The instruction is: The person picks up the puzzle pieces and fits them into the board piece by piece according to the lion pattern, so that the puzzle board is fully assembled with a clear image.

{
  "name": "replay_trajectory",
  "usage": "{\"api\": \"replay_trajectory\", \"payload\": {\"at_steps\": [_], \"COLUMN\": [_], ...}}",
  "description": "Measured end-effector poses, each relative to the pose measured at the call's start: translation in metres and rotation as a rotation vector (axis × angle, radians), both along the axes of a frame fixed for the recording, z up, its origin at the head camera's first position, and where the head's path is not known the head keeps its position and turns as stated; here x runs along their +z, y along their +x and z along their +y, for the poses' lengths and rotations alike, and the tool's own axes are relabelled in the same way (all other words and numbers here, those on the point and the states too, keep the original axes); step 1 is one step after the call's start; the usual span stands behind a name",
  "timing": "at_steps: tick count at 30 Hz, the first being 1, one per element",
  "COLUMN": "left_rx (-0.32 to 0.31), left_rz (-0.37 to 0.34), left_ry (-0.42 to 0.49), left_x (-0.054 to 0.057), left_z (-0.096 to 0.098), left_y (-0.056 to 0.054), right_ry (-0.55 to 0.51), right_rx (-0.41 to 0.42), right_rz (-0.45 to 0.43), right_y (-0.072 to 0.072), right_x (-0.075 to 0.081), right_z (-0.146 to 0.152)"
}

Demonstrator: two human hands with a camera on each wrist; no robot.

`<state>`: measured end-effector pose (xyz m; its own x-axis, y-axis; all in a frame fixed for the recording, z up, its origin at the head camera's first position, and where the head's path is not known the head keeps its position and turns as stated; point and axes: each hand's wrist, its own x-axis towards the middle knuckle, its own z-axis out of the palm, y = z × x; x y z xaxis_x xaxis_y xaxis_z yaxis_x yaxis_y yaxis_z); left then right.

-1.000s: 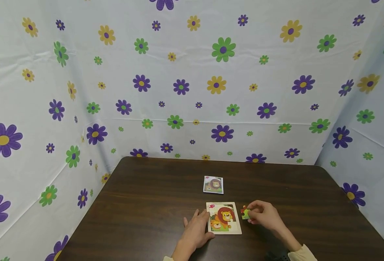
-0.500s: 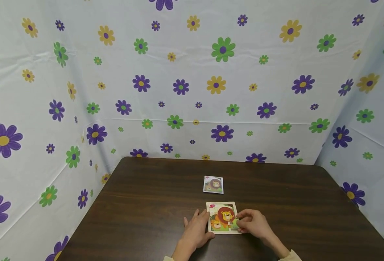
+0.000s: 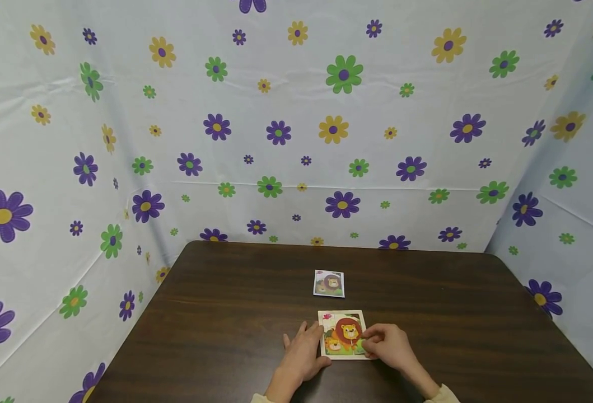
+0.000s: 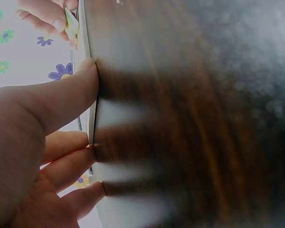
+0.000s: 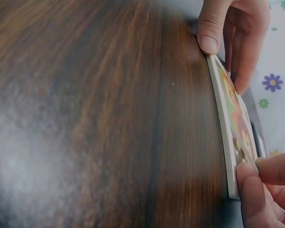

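Observation:
A square lion jigsaw puzzle in a pale wooden frame lies flat on the table. My left hand rests at its left side, thumb and fingers touching the frame's edge; in the left wrist view those fingers are fairly straight. My right hand pinches a green puzzle piece between thumb and fingers at the lower right of the picture. In the left wrist view the piece is tilted. The right fingers hide part of it, and I cannot tell whether it is seated.
A small printed card with the same lion picture lies behind the puzzle. The dark wooden table has rounded far corners. A white cloth with flowers hangs behind it and at both sides.
From the right of the frame, my right hand has moved left with the puzzle piece, bringing it over the picture's lower right corner. My left hand has stayed in place.

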<state>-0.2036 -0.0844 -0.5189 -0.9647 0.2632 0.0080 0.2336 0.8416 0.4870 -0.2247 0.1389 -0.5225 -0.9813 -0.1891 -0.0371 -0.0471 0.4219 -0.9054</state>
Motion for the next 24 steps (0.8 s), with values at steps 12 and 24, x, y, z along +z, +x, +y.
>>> {"api": "replay_trajectory", "payload": {"at_steps": [12, 24], "left_rx": [-0.002, -0.002], "left_rz": [-0.008, 0.002], "left_ry": [0.003, 0.001], "left_x": [0.002, 0.003], "left_z": [0.0, 0.0], "left_y": [-0.001, -0.001], "right_ry": [0.233, 0.202], "right_rx": [-0.108, -0.048], "right_rz": [0.115, 0.177], "right_y": [0.003, 0.0], "right_x": [0.001, -0.003], "right_z": [-0.014, -0.013]}}
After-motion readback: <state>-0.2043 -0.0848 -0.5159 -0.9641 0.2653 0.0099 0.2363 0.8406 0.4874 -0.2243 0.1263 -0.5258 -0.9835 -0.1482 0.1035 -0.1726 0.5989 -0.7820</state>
